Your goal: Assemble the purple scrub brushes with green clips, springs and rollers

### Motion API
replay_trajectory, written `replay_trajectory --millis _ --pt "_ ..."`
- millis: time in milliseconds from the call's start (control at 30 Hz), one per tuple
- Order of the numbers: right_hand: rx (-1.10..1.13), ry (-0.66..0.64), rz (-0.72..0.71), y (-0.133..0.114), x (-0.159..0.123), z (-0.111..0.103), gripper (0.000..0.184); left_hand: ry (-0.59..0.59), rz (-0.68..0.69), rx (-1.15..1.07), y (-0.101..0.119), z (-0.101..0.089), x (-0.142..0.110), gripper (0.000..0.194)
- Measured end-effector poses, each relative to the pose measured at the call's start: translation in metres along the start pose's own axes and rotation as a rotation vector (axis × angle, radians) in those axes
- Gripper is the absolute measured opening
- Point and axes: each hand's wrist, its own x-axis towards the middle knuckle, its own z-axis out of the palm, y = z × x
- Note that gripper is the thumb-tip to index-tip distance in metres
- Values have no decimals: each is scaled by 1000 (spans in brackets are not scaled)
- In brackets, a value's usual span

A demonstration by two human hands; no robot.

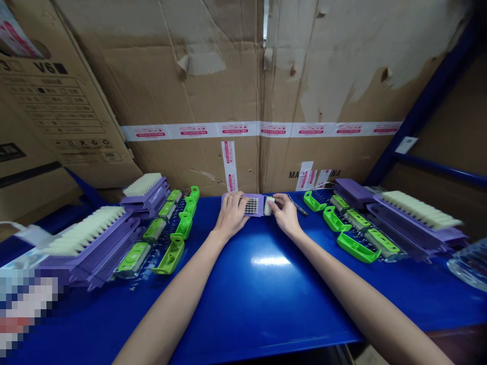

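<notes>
Left hand (232, 210): grip holds flat purple plastic plate (260, 206)
Right hand (283, 210): grip pinches small pale block (269, 207)
Looks unfinished: curved green plastic pieces (357, 248) lie loose

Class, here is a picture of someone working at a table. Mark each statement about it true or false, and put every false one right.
1. The left hand is on a studded purple piece. True.
2. The right hand touches a small pale block. True.
3. The dark pen-like item lies to the left of both hands. False: it lies on the right, beside the right hand.
4. Bright green curved parts lie only to the right of the hands. False: they lie on both sides.
5. The table has a red top. False: it is blue.
6. Cardboard with printed tape across it stands behind the hands. True.
</notes>
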Motion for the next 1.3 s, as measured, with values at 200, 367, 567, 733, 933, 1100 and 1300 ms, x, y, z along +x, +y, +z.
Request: replay_trajectory --millis 200,367,567,733,933,1100,1300 --pt "54 -74 23 -2 1 -3 36 -17 -15 9 1 0 -3 44" --pt "192 -22 109 -1 -1 -1 43 -31 -11 41 2 1 -3 47" --pt "108 -28 56 -1 0 -2 38 -25 13 91 2 0 -3 52" --pt "-32 0 -37 -1 3 -3 30 -6 37 166 3 0 -4 53" --pt "-170 -77 -85 1 -2 0 50 54 45 175 1 1 -4 53" --pt "-221 -100 -114 -2 -4 1 51 102 37 161 -1 5 -6 54" --pt "-385 -121 -165 -16 -4 -2 55 146 15 125 0 8 -6 60"
